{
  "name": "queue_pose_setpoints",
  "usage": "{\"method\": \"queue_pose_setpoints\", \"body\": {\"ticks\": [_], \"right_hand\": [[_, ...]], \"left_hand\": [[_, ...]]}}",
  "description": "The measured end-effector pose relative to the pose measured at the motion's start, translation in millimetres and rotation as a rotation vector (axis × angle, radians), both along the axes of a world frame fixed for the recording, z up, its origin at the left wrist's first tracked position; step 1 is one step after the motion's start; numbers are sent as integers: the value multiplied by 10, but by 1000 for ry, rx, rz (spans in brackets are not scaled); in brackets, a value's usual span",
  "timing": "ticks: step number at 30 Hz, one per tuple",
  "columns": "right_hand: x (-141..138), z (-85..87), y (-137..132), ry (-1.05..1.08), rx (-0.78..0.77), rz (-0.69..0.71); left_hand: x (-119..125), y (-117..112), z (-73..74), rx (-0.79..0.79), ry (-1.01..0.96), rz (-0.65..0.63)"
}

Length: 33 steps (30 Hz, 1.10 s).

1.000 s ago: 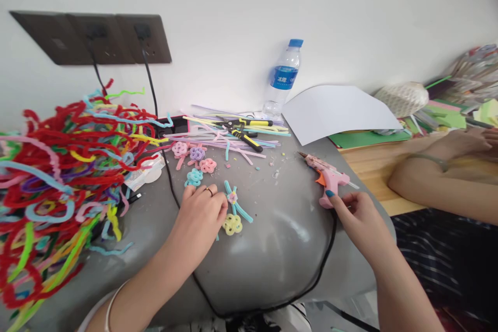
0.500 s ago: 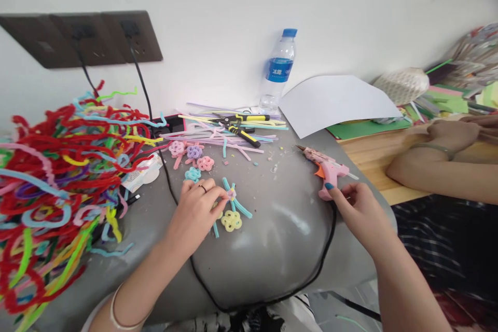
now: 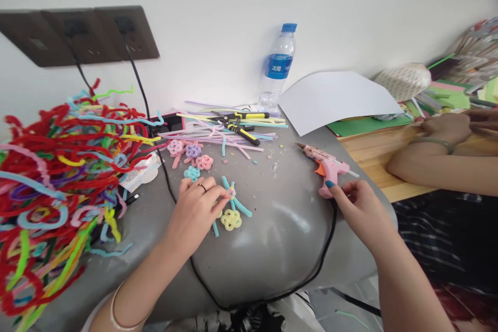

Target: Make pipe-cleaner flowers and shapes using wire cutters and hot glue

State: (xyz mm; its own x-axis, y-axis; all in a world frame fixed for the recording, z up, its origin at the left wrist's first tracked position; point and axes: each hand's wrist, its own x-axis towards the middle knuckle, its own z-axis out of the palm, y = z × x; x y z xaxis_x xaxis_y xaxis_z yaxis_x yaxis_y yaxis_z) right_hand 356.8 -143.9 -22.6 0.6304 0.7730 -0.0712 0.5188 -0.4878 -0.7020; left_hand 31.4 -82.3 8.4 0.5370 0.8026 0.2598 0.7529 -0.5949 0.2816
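My left hand [image 3: 198,207] is closed in a pinch at the small pale centre of a crossed piece of blue pipe cleaners [image 3: 241,205]. Just below lies a yellow pipe-cleaner flower [image 3: 231,220], and a second yellow one is mostly hidden by my fingers. Beyond my knuckles sits a blue flower [image 3: 192,173]. The thumb and curled fingers of my right hand [image 3: 356,207] are at the lower handle of a pink glue gun [image 3: 330,168], which rests on the grey surface with its nozzle pointing to the back left.
Tangled pipe cleaners [image 3: 58,192] heap up on the left. Yellow-black pliers [image 3: 243,132] lie on straight stems behind pink and purple flowers [image 3: 193,151]. A bottle [image 3: 278,67] and white paper [image 3: 338,98] stand behind. A black cable [image 3: 327,249] loops in front. Another person's arm [image 3: 431,161] rests right.
The view has shifted very slightly. Both hands, the glue gun and the flowers keep their places.
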Motion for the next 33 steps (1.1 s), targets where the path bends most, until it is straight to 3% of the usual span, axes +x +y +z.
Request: {"method": "queue_pose_setpoints", "body": {"ticks": [6,10,16,24,30,33], "right_hand": [[3,-5,-9,-39,18,31],[21,-23,1,-42,10,24],[-5,26,-2,-102,-29,10],[-70,126,2,-118,-70,37],[-177,188,-6,-138,100,29],[-375,221,15,1,241,149]], "left_hand": [[-170,57,74,-43,-57,71],[-212,162,163,-158,-81,94],[-238,377,170,-232,-131,-77],[-265,534,131,-316,-96,-198],[-232,502,87,-331,-158,-307],[-226,504,13,-316,-209,-328]]}}
